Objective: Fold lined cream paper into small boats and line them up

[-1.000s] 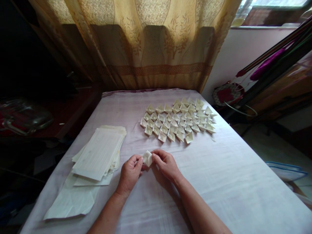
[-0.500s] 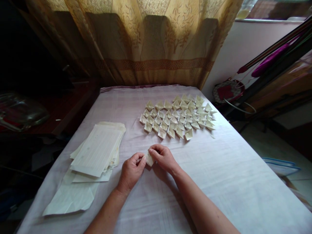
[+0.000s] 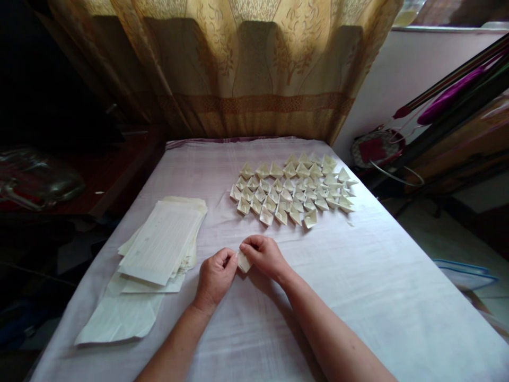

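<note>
Between my two hands is a small folded piece of paper (image 3: 244, 262), off-white and roughly square in outline. My left hand (image 3: 217, 275) pinches its left edge between thumb and fingers. The thumb and fingertips of my right hand (image 3: 264, 258) close on its upper right part and cover some of it. Beyond my hands, many small folded paper boats (image 3: 285, 190) stand close together in rows. To the left of my left hand lies a stack of lined paper sheets (image 3: 159, 244), with a creased sheet (image 3: 119, 318) sticking out at its near end.
A pale cloth (image 3: 358, 307) covers the table. Behind it hangs a patterned gold curtain (image 3: 254, 63). At left, a dark red surface (image 3: 115, 175) holds a clear plastic-wrapped item (image 3: 37, 178). A bag (image 3: 377, 148) is beyond the right edge.
My fingers have drawn slightly closer together on the folded paper. The whole view has shifted a little; the boats and the paper stack lie as before.
</note>
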The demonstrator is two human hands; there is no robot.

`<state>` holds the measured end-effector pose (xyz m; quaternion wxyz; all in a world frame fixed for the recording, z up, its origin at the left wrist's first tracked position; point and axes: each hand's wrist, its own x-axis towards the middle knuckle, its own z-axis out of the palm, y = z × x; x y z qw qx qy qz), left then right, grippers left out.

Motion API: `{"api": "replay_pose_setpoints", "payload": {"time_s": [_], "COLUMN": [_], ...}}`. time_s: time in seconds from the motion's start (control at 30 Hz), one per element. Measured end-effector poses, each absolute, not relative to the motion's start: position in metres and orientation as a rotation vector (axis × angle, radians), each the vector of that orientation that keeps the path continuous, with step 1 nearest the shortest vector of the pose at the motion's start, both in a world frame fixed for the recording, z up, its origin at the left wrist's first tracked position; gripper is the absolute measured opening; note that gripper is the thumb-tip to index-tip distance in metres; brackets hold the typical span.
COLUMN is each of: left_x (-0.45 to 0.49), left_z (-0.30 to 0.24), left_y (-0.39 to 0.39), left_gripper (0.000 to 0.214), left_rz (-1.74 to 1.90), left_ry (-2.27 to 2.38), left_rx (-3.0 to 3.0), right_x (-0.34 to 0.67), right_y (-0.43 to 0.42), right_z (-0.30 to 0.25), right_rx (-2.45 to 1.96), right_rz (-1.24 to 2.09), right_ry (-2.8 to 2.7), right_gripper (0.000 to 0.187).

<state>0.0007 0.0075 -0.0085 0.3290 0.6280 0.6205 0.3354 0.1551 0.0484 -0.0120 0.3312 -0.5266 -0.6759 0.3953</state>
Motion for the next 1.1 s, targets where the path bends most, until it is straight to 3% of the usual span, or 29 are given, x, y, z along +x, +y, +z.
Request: {"api": "replay_pose_setpoints", "payload": {"time_s": [0.23,0.4,0.63,0.87,1.1], "left_x": [-0.019,-0.029,-0.029,-0.029,-0.034], "left_z": [-0.002,-0.009,-0.018,-0.019,-0.017], "left_y": [0.008,-0.004,-0.009,-0.010,0.004], "left_gripper": [0.019,0.025,0.033,0.034,0.035], "left_rz": [0.696,0.745,0.605,0.590,0.529], "left_ry": [1.787,1.475,1.470,1.473,1.320], "left_rx": [2.143,2.533,2.631,2.668,2.782], "right_x": [0.149,0.146,0.160,0.181,0.180], "right_y": [0.048,0.047,0.038,0.007,0.008], "right_z": [-0.018,-0.026,-0.029,-0.012,-0.011], "right_rx": [-1.434,-1.418,-1.274,-0.976,-1.019], "right_rz": [0.659,0.288,0.338,0.215,0.204], "right_ry": [-1.941,-2.070,-1.914,-2.305,-2.487], "right_gripper": [0.016,0.014,0.020,0.023,0.024]}}
